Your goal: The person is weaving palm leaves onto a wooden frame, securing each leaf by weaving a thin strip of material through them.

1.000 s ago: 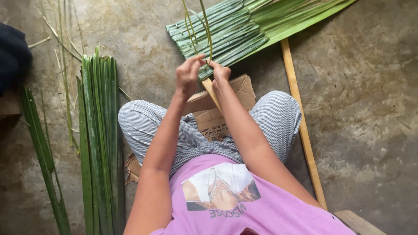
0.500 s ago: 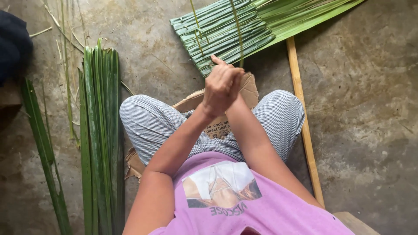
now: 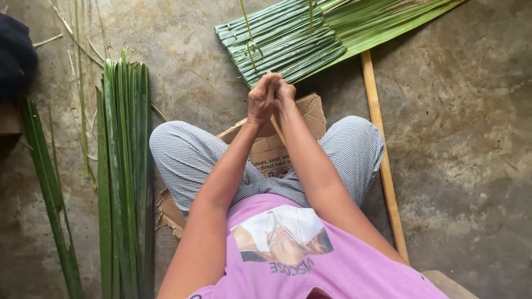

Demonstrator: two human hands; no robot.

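Green palm-leaf strips are pretty much everywhere in this shot. Both hands are up together just in front of the knees: the left hand [image 3: 260,99] and right hand [image 3: 284,91] are pressed against each other, fingers [image 3: 270,79] curled in tight, pinching a thin green leaf strip [image 3: 247,33] that runs up and away from them toward the top edge. A light wooden slat [image 3: 277,128] pokes out from under the hands, angled down toward the lap; can't tell which hand actually has it, since the grip is hidden between the palms.

Right past the hands lies a stitched panel of folded palm leaves [image 3: 288,41], its near edge just beyond the fingertips, fanning off to the upper right. A second long wooden stick [image 3: 382,155] lies on the floor beside the right knee, running from the panel down toward the lower right.

Person is sitting cross-legged on a flattened piece of brown cardboard [image 3: 307,111], checked trousers, pink shirt. Off to the left there's a neat bundle of long palm leaves [image 3: 124,166] laid straight, with one loose leaf [image 3: 50,194] further left and some dry stems scattered near it. Floor is bare, stained grey concrete [image 3: 460,122]. Something dark [image 3: 14,55] sits in the upper-left corner, too cut off to identify.
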